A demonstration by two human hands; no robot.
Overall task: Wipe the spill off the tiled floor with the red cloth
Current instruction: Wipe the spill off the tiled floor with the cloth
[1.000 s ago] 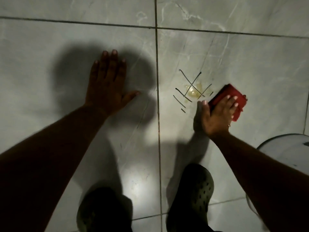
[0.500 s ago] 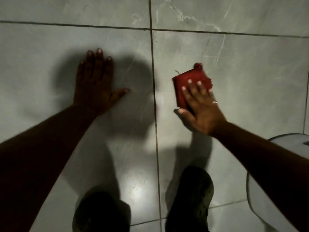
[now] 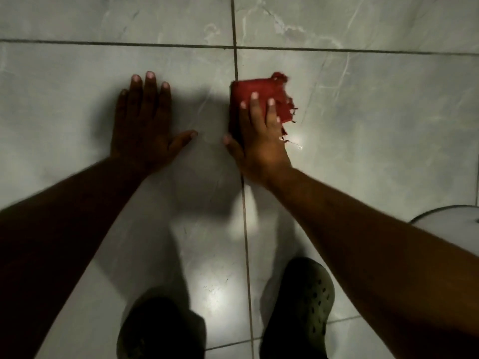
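A folded red cloth (image 3: 259,92) with frayed edges lies flat on the grey tiled floor (image 3: 375,125), right beside the vertical grout line. My right hand (image 3: 261,141) presses down on it with fingers spread over its near half. My left hand (image 3: 145,125) rests flat on the neighbouring tile to the left, palm down, fingers apart, holding nothing. No spill shows on the tiles around the cloth; whatever is under the cloth is hidden. A wet glint sits just right of my right hand.
Two dark perforated clogs (image 3: 300,309) stand at the bottom, one on each side of the grout line. A white rounded object (image 3: 451,216) pokes in at the right edge. Shadows of my arms darken the middle tiles.
My right hand has swept the red cloth leftward over the spot where the yellowish spill and dark streaks lay; they are no longer visible. The left hand stayed planted.
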